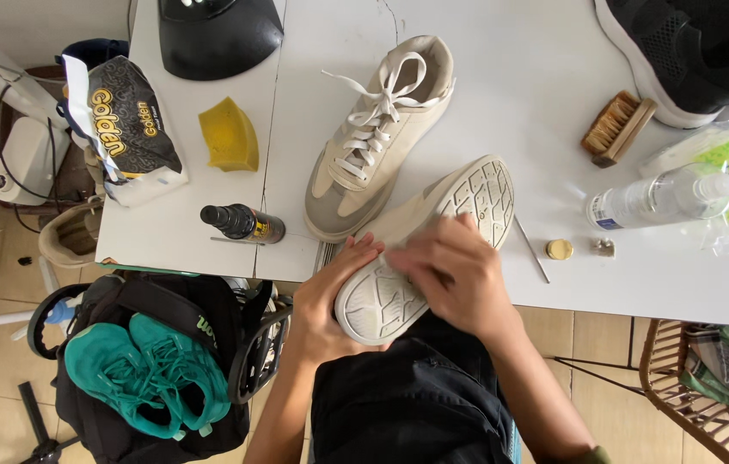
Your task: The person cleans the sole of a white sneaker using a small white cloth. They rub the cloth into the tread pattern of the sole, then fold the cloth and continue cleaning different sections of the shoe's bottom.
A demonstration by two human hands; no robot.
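**Sole-up sneaker held at the worktop's near edge**

Here, the cream sneaker (420,249) lies sole up, heel toward the person, toe pointing toward the worktop's middle, with its heel end hanging over the near edge above the person's lap. Left hand (330,301) cups the heel end from the side & below, fingers curled round the rim of the sole. Right hand (459,275) lies flat on the sole mid-length, fingers pressed together against the tread; can't tell whether anything is tucked under the palm.

Handling, as a judgement: shoe looks light, upper soft & likely to give, sole rubbery, fairly stiff, w/ grippy tread. Best hold probably heel & sole rim, not the soft upper.

Around it: the matching sneaker (377,137) stands upright w/ white laces just beyond, near touching. Small dark bottle (242,222) lies on its side toward the near-left corner, yellow sponge (229,135) beyond it. Wooden brush (616,129) & clear plastic bottle (661,196) toward the right edge; thin metal rod (532,249), small round gold cap (559,249) near the shoe's toe. On the floor, teal shoes (145,374) sit on a black bag.
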